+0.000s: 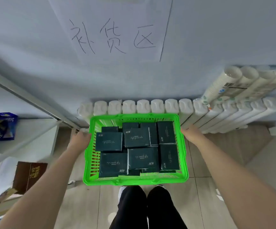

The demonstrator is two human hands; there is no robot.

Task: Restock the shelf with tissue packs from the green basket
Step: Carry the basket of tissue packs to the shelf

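Observation:
A bright green basket (134, 180) is held in front of me above the floor, in the middle of the head view. Several dark green tissue packs (137, 138) lie flat and overlapping inside it. My left hand (80, 139) grips the basket's left side near the far corner. My right hand (190, 132) grips the right side, its fingers hidden behind the rim. A white shelf (26, 129) stands at the left.
A white radiator (157, 105) runs along the wall behind the basket, with sleeves of paper cups (230, 83) on its right part. A paper sign with handwriting hangs above. The shelf holds a blue box (8, 124) and a brown box (28, 176). My legs stand below the basket.

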